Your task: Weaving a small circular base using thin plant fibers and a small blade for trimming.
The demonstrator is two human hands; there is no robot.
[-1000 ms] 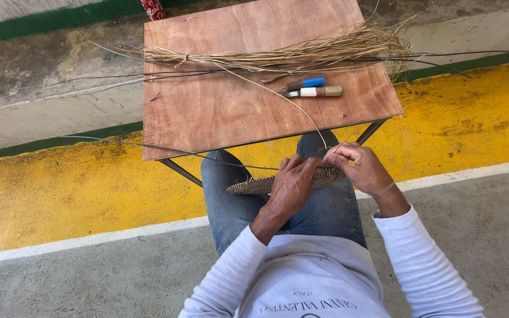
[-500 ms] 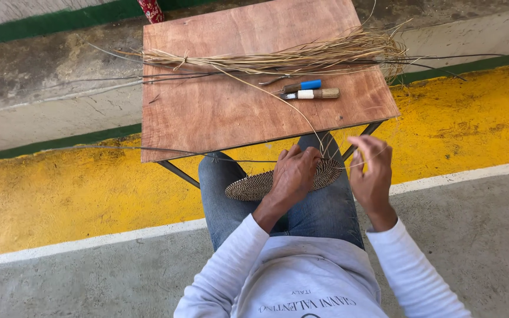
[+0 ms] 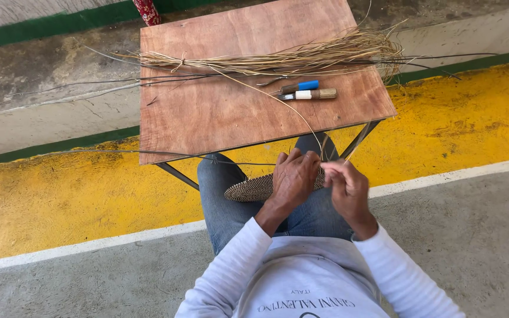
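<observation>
I sit with a flat round woven disc (image 3: 250, 188) on my lap. My left hand (image 3: 293, 179) grips the disc's right part, fingers curled over it. Beside it, my right hand (image 3: 346, 187) pinches a thin pale straw strand (image 3: 278, 100) near the disc's edge. That strand runs up across the wooden table (image 3: 219, 118) to a tied bundle of dried straw (image 3: 278, 59) lying along the far side. A long dark fibre (image 3: 166, 155) trails left from the disc, below the table's near edge.
Two tools with wrapped handles, one with a blue end (image 3: 299, 87) and one with a white band (image 3: 313, 94), lie on the table beneath the bundle. Thin dark stems (image 3: 89, 82) stick out to the left. The floor has a yellow stripe (image 3: 60, 194), white line and green band.
My right hand rose off the disc with the strand, then came back down beside my left hand. My left hand stayed on the disc throughout.
</observation>
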